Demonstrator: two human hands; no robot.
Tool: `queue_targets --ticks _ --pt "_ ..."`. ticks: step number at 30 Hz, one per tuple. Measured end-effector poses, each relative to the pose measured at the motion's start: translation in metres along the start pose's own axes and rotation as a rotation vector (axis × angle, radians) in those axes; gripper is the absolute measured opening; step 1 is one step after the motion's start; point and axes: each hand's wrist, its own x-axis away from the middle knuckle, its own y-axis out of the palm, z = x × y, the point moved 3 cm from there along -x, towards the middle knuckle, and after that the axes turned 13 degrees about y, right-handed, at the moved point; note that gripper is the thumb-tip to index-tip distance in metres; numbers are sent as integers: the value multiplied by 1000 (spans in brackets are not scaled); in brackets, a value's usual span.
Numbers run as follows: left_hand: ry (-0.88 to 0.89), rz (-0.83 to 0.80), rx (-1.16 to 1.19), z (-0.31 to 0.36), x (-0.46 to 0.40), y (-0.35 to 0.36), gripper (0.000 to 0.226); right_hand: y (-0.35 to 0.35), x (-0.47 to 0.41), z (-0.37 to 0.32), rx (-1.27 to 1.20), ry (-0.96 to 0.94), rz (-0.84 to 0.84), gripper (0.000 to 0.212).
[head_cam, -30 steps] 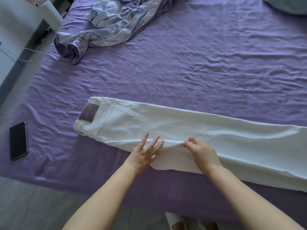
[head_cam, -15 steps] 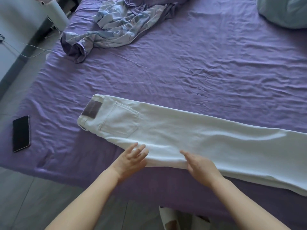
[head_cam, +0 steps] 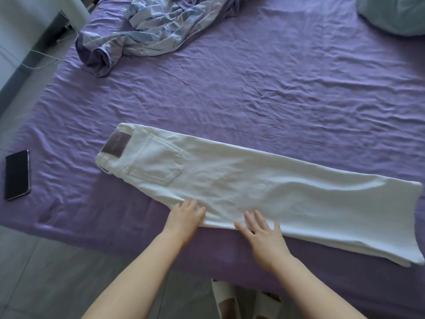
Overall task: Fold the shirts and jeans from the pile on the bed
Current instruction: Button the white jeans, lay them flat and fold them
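Fingers point(head_cam: 258, 218) of my right hand point(head_cam: 262, 238): straight and spread, lying flat on the near edge of the jeans point(head_cam: 253, 187), gripping nothing. I judge this a smoothing press that keeps the doubled legs lined up before the next fold.

Left hand point(head_cam: 184, 218): fingers loosely bent, tips resting on the same near edge just beside the right hand; I cannot tell whether any cloth is pinched, and nothing looks lifted.

Jeans: white, heavy denim, folded lengthwise leg over leg, laid along the bed's near edge. Waistband toward the near-left corner, flared hems toward the right. Back pocket and brown waist patch point(head_cam: 116, 143) face up. Surface mostly flat, soft ripples mid-leg. Lengthwise fold done, by my judgement; cross folds not yet made.

Bed point(head_cam: 276, 88): purple sheet, thin and finely creased all over.

Shirt point(head_cam: 156, 26): pale blue and lilac print, light fabric, crumpled in a heap at the far-left part of the bed, well apart from the jeans, not yet folded.

Phone point(head_cam: 17, 174): dark, flat, glossy slab near the left edge.

Pillow point(head_cam: 391, 12): pale, at the far-right corner.
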Motion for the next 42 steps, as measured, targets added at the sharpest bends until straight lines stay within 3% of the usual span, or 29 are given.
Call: queue_targets --ticks 2,4,5,10,12,13,14,16,25,30,35,39,42 --pt "57 -67 9 10 -5 10 65 2 2 20 -7 76 -7 89" --pt "84 -274 41 24 -2 26 70 5 4 41 4 126 -27 90" --pt "91 -304 54 34 -4 26 71 7 6 53 14 145 -26 89" --pt "190 -285 142 103 -35 13 78 21 20 114 49 269 48 89" --pt "224 -287 163 132 -54 5 80 23 23 139 49 281 214 99" --pt "235 -289 176 145 -63 1 81 28 23 154 11 292 215 107" --pt "245 -286 185 157 -71 -4 81 35 24 168 25 280 180 104" --pt "281 -272 196 179 -90 -13 79 51 27 196 19 267 60 74" --pt "296 -268 185 268 -151 -59 79 36 39 257 39 -147 518 41" --pt "260 -416 187 298 -164 -54 73 67 50 278 7 -95 415 38" --pt "278 -355 209 319 -181 -64 44 79 60 302 -4 22 335 44" --pt "303 -308 171 333 -210 -69 68 77 51 307 1 30 480 42" --pt "280 -316 175 336 -229 -74 69 84 51 320 -9 67 594 35"
